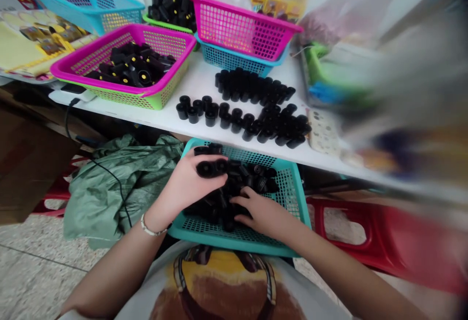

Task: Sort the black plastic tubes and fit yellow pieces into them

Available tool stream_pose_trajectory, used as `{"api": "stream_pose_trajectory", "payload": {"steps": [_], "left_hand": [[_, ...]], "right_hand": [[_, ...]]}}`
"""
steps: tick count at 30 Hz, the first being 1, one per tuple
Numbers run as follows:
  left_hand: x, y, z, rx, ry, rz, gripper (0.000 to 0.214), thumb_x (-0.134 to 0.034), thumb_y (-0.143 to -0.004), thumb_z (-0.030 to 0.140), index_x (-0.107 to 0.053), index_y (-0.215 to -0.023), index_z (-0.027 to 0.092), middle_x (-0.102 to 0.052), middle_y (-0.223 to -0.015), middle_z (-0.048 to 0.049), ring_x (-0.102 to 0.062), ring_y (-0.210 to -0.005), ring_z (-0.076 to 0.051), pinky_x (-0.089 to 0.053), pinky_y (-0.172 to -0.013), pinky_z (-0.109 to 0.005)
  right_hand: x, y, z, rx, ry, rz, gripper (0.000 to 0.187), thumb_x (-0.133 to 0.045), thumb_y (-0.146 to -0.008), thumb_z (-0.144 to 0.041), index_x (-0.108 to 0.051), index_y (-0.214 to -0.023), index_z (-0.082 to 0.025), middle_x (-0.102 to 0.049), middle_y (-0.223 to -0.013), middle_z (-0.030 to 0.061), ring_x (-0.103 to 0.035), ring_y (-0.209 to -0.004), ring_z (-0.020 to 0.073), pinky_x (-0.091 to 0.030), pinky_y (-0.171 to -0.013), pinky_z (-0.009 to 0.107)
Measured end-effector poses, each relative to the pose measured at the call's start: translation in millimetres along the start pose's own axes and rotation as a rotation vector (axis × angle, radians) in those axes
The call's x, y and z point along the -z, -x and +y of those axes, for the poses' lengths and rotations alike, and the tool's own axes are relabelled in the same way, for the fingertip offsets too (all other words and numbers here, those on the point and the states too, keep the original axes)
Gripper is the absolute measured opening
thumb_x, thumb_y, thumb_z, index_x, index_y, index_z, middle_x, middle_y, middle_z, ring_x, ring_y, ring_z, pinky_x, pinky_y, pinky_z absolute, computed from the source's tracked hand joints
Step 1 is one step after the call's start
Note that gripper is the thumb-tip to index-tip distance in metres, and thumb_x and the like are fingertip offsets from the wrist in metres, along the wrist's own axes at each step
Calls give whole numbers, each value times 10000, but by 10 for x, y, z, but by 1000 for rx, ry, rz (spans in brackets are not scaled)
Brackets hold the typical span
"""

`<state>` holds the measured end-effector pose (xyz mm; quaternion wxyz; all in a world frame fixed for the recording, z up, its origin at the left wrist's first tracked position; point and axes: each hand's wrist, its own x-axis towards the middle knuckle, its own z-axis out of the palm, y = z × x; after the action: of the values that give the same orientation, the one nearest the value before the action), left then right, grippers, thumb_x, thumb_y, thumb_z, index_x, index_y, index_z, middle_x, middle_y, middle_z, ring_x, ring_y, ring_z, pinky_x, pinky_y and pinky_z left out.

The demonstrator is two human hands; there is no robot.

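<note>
A: What does the left hand (192, 178) have?

B: A black part (206, 169). The fingers curl around it, mostly closed, and lift it just above the heap. Another part sits right beside it, but I can't tell if that one is in the grip too.

A: And the right hand (254, 210)?

B: Half open, with the fingers (243, 194) bent down onto the heap (226, 198). I can't tell whether they have hold of anything.

A: Where's the heap?

B: In a teal basket (234, 238), just below the edge of the counter (197, 79), and right in front of the person's chest.

A: How much looks finished?

B: Plenty. Rows of black parts (248, 110) stand upright on the counter, and more lie in a pink basket (98, 85) and a green basket (164, 24).

A: And what's left?

B: The loose heap, a good pile lying every which way, with only the part in hand lifted clear.
</note>
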<state>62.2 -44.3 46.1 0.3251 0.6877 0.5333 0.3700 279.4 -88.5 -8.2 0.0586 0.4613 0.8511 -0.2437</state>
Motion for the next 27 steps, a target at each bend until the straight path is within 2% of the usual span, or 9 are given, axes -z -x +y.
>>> {"api": "stream_pose_trajectory", "payload": {"steps": [3,8,11,14,17,19,21,24,27], "left_hand": [[-36,56,-36,12,-5,-16,327,-759,-675,228,-768,-1002,237,-702,-1043,-46,-645,-1026,-222,-502,-1008,-387],[-61,91,-24,-33,-16,-35,319,-753,-693,230,-762,-1012,244,-703,-1050,-37,-639,-1034,-215,-499,-1014,-377],[-55,104,3,-50,-18,-39,312,-748,-696,209,-761,-1005,247,-706,-1041,-28,-638,-1031,-212,-507,-1002,-365],[-63,126,10,-60,-34,-13,310,-743,-701,191,-758,-1004,255,-708,-1017,-26,-624,-1046,-213,-514,-994,-365],[-103,156,13,-70,-54,-9,322,-750,-694,186,-757,-1009,252,-677,-1058,-50,-604,-1082,-226,-511,-1005,-380],[-141,181,24,-82,-80,-24,344,-759,-682,176,-756,-1020,244,-628,-1127,-77,-585,-1123,-242,-506,-1017,-393],[-173,208,40,-101,-102,-54,370,-767,-683,176,-748,-1047,234,-574,-1188,-100,-558,-1169,-262,-499,-1027,-406],[-192,237,62,-132,-124,-84,392,-756,-711,182,-725,-1100,210,-511,-1243,-123,-535,-1195,-277,-487,-1040,-426],[-184,245,76,-146,-136,-77,400,-747,-720,169,-713,-1117,191,-480,-1262,-132,-531,-1184,-279,-480,-1045,-439]], "right_hand": [[-8,53,-68,98,74,48,566,-691,-820,-254,-514,-1353,-324,-510,-1292,84,-665,-777,198,-523,-605,316],[1,42,-143,328,5,-28,402,-559,-855,-71,-648,-1172,-302,-599,-1259,20,-664,-875,168,-524,-668,268],[32,42,-135,291,-203,2,298,-578,-863,-107,-639,-1121,-243,-635,-1255,36,-660,-1015,198,-539,-833,326],[143,108,-146,178,-535,179,244,-603,-891,-201,-567,-1128,-240,-676,-1182,43,-648,-1082,187,-529,-919,349],[316,175,-220,190,-705,518,205,-646,-881,-251,-539,-1056,-261,-682,-1104,32,-669,-1005,171,-566,-816,311],[436,181,-290,224,-628,718,259,-733,-815,-274,-578,-1022,-263,-655,-1086,34,-669,-943,172,-573,-746,283],[538,158,-346,246,-437,816,264,-766,-784,-259,-639,-1015,-263,-616,-1073,39,-659,-882,158,-571,-742,273],[628,100,-380,283,-201,818,201,-711,-833,-222,-687,-1031,-245,-560,-1053,52,-643,-841,142,-568,-790,280],[645,55,-399,303,-142,772,176,-679,-859,-234,-695,-1034,-237,-533,-1046,56,-635,-847,147,-571,-787,281]]}}
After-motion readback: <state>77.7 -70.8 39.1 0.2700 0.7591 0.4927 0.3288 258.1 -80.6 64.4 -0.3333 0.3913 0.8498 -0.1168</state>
